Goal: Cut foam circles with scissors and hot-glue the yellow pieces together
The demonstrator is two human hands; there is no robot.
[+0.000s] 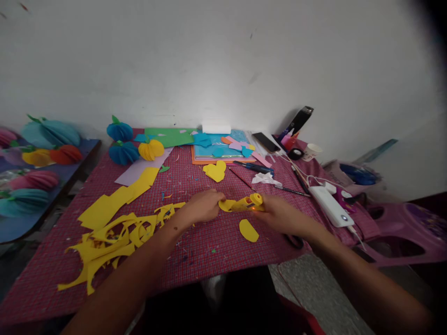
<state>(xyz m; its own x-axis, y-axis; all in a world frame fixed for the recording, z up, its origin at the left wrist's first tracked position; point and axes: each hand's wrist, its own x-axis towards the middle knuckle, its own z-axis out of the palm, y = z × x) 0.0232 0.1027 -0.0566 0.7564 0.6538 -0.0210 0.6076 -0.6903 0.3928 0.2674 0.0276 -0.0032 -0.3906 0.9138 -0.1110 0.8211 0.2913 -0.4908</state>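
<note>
Left hand pinching paper; right hand gripping yellow tool.

Hands with yellow paper piece and yellow glue gun

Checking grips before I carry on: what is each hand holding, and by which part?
Left hand: a yellow paper piece, by its left edge. Right hand: a yellow glue gun, apparently by its handle, which the hand hides.

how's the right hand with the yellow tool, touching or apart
Touching. The head view shows the right hand gripping the yellow tool, with no gap between.
</note>
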